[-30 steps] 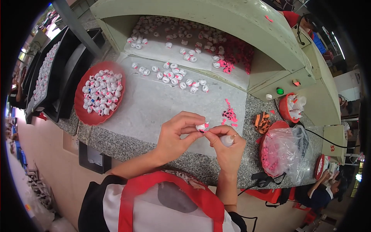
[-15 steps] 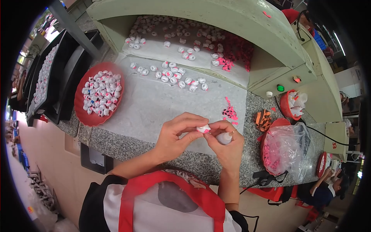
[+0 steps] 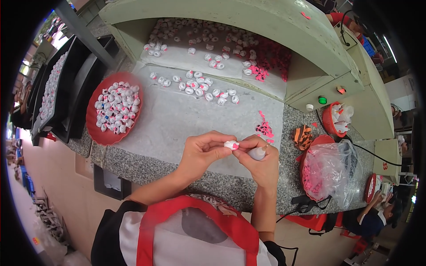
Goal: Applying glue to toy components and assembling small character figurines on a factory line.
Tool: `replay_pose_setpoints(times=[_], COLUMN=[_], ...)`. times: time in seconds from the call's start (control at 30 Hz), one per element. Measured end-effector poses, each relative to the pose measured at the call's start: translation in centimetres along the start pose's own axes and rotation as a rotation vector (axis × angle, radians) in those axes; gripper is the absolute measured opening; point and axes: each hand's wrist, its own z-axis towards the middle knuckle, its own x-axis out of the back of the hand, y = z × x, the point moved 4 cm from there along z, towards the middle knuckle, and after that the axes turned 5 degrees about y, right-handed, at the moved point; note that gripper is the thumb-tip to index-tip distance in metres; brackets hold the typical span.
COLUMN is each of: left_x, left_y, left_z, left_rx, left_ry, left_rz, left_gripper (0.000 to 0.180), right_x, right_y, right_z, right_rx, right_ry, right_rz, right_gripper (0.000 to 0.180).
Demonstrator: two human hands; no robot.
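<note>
Above the near part of the paper-covered bench, my left hand pinches a small round white piece with a pink patch between thumb and fingers. My right hand meets it from the other side, its thumb and fingertips on the piece too. A small whitish translucent bottle is tucked within the right hand's curled fingers. Beyond my hands, several similar white pieces lie loose on the white paper sheet. Small pink bits lie on the paper to the right of my hands.
A red dish heaped with white pieces stands left. Ahead, a pale green cabinet holds more pieces and pink bits. At right are a red basket of bottles, orange-black cloth and a plastic bag. Another person works far right.
Both hands have turned the white piece slightly, and its pink patch now faces more upward. The bottle has tilted a little within my right hand.
</note>
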Motion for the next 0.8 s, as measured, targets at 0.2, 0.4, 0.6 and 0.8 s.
replay_pose_setpoints(times=[0.2,0.4,0.6,0.8], left_x=[0.8,0.4,0.7,2.4], left_y=[-0.9,1.7,2.1,1.9], left_z=[0.1,-0.8,-1.2,-1.2], left_rx=[0.237,-0.003,-0.071,-0.070], left_ry=[0.073,-0.160,-0.168,-0.107], left_rz=[-0.239,0.052,0.227,0.182], left_gripper=[0.025,0.025,0.023,0.023], right_x=[-1.3,-0.7,-1.6,-3.1], right_y=[-1.2,0.1,0.6,1.2], right_z=[-0.9,-0.9,-0.9,-0.3], right_rx=[0.211,0.146,-0.020,0.022], right_ry=[0.122,-0.041,-0.089,-0.085], right_rz=[-0.155,0.072,0.354,0.341], right_gripper=[0.027,0.025,0.020,0.018])
